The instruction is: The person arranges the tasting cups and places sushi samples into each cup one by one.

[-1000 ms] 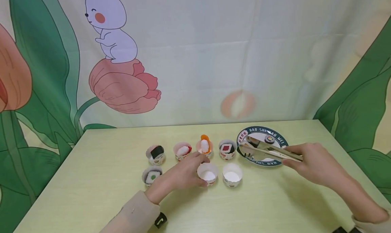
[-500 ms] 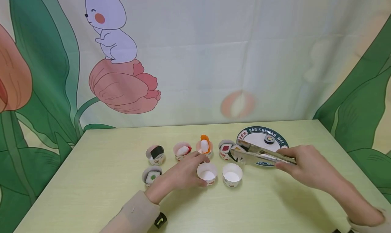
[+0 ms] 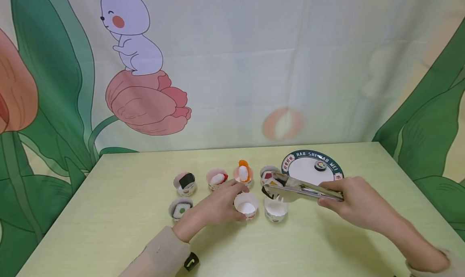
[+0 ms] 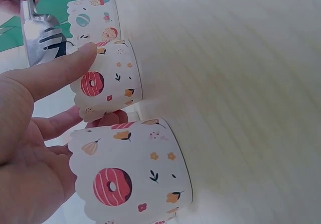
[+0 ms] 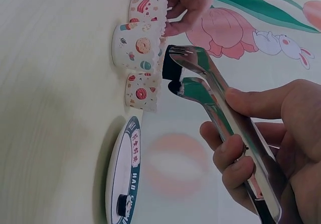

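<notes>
In the head view my left hand (image 3: 218,204) holds a white paper baking cup (image 3: 246,207) in the front row, thumb on the near side and fingers on the far side. The left wrist view shows my thumb at the rim of this donut-printed cup (image 4: 108,86). My right hand (image 3: 357,200) grips metal serving tongs (image 3: 312,189). Pinched between the tips of the tongs is a toy sushi piece with a black wrap (image 5: 171,69), raised over the front-right cup (image 3: 276,213). That cup and the one in my left hand look empty inside.
A round dark-rimmed plate (image 3: 299,173) lies behind the tongs, with a small sushi roll (image 3: 320,166) on it. Several paper cups holding toy sushi stand at the back and left, among them one with an orange-topped piece (image 3: 243,174) and one with a green-centred piece (image 3: 181,210).
My right hand has carried the tongs and the sushi piece left and toward me, from the plate to over the front-right cup. My left hand stays at its cup.
</notes>
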`<state>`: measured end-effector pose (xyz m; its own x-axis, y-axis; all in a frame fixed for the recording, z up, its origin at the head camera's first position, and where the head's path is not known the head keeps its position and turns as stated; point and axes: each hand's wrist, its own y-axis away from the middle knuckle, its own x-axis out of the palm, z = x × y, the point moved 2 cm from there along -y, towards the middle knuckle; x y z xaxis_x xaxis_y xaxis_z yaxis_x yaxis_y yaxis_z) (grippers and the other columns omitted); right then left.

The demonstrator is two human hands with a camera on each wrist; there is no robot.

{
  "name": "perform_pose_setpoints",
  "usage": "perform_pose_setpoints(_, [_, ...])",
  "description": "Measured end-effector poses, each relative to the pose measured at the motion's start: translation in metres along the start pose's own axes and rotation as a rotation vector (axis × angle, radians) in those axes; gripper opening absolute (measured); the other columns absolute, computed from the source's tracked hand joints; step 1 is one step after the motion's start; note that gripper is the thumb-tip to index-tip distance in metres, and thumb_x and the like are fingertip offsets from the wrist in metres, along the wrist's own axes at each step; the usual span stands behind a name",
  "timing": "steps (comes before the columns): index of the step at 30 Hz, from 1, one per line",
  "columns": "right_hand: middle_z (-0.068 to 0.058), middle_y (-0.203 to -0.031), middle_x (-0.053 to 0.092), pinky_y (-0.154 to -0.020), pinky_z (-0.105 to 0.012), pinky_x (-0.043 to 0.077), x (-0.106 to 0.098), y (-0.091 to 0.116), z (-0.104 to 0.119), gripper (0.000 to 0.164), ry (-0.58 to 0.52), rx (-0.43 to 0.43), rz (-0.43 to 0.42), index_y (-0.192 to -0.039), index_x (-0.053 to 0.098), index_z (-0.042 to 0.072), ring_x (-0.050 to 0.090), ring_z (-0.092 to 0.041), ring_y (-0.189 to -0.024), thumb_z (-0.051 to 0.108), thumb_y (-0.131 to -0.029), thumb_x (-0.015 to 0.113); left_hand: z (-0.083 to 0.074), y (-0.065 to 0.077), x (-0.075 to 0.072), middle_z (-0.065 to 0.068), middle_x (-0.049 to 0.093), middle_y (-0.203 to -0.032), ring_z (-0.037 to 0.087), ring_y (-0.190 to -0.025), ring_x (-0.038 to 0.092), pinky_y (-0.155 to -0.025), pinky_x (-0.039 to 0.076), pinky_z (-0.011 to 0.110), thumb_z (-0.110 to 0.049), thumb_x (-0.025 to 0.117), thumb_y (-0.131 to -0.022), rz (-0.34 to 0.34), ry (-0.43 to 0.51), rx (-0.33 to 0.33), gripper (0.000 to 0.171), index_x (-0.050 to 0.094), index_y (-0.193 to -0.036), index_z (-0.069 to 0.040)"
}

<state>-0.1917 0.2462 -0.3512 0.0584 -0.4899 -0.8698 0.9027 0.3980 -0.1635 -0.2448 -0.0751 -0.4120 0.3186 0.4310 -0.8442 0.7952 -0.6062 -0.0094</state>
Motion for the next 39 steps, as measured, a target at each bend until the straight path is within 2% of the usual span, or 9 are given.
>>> perform_pose_setpoints(9, [0.007, -0.086, 0.07, -0.058, -0.026, 0.045, 0.008, -0.002, 0.011, 0.026, -0.024, -0.011, 0.016, -0.112, 0.078, 0.006, 0.056, -0.011, -0.07, 0.018, -0.09, 0.081, -0.001, 0.0, -0.001, 0.012, 0.06, -0.126, 0.026, -0.115, 0.057, -0.1, 0.047, 0.044, -0.015, 0.092, -0.078, -0.003, 0.0, -0.004, 0.06, 0.061, -0.128, -0.001])
perform_pose_setpoints(14, [0.006, -0.092, 0.073, -0.07, -0.034, 0.049, 0.013, -0.003, 0.014, 0.028, 0.007, -0.022, 0.008, -0.113, 0.079, 0.007, 0.06, -0.017, -0.08, 0.019, -0.088, 0.082, -0.001, 0.0, 0.0, 0.012, 0.06, -0.127, 0.027, -0.116, 0.057, -0.101, 0.047, 0.044, -0.015, 0.092, -0.078, -0.003, 0.0, -0.005, 0.061, 0.061, -0.128, -0.001])
perform_pose_setpoints(18, [0.004, -0.096, 0.074, -0.075, -0.039, 0.05, 0.015, -0.005, 0.016, 0.03, 0.021, -0.034, 0.002, -0.113, 0.079, 0.006, 0.06, -0.018, -0.083, 0.021, -0.088, 0.083, -0.001, 0.0, 0.0, 0.011, 0.06, -0.126, 0.026, -0.116, 0.058, -0.1, 0.048, 0.044, -0.016, 0.092, -0.078, -0.003, -0.008, -0.004, 0.061, 0.06, -0.128, -0.001])
perform_pose_setpoints(27, [0.006, -0.092, 0.074, -0.081, -0.047, 0.045, 0.019, -0.009, 0.023, 0.03, 0.029, -0.06, 0.003, -0.113, 0.079, 0.007, 0.058, -0.013, -0.076, 0.024, -0.088, 0.083, 0.001, -0.002, 0.001, 0.01, 0.06, -0.124, 0.026, -0.115, 0.058, -0.099, 0.048, 0.043, -0.016, 0.092, -0.078, -0.01, -0.016, 0.003, 0.06, 0.061, -0.127, -0.003])
perform_pose_setpoints(34, [0.008, -0.089, 0.071, -0.061, -0.028, 0.041, 0.023, -0.012, 0.027, 0.03, -0.018, -0.035, 0.042, -0.113, 0.079, 0.008, 0.055, -0.012, -0.072, 0.024, -0.089, 0.082, 0.0, -0.001, 0.001, 0.009, 0.06, -0.121, 0.025, -0.113, 0.057, -0.099, 0.048, 0.043, -0.015, 0.092, -0.077, -0.029, -0.014, 0.02, 0.06, 0.061, -0.126, -0.002])
perform_pose_setpoints(39, [0.009, -0.087, 0.07, -0.058, -0.026, 0.04, 0.025, -0.013, 0.029, 0.029, -0.035, -0.048, 0.043, -0.113, 0.079, 0.008, 0.053, -0.009, -0.068, 0.023, -0.089, 0.082, 0.0, -0.001, 0.001, 0.007, 0.06, -0.119, 0.025, -0.112, 0.057, -0.098, 0.048, 0.042, -0.016, 0.092, -0.077, -0.035, -0.012, 0.014, 0.06, 0.061, -0.126, -0.002])
